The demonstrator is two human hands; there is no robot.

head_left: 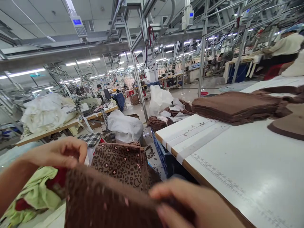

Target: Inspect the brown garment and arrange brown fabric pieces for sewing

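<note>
A dark brown fabric piece [106, 199] with a faint leopard pattern and a few pink spots hangs between my two hands, blurred by motion. My left hand [59, 153] pinches its upper left corner between thumb and fingers. At the other end of the top edge, my right hand [187, 202] has its thumb and fingers closed on the cloth. Just beyond lies a stack of leopard-print fabric [118, 163] with pink marks. Light green cloth [41, 191] sits crumpled below my left hand, with dark red fabric partly behind the piece I hold.
To the right stands a white table [237, 164] with a stack of brown fabric pieces [237, 104]. Below its edge is a blue crate [163, 155]. A white plastic bag [125, 125] lies ahead. Metal posts [137, 85] rise from the floor. A person [287, 44] works at far right.
</note>
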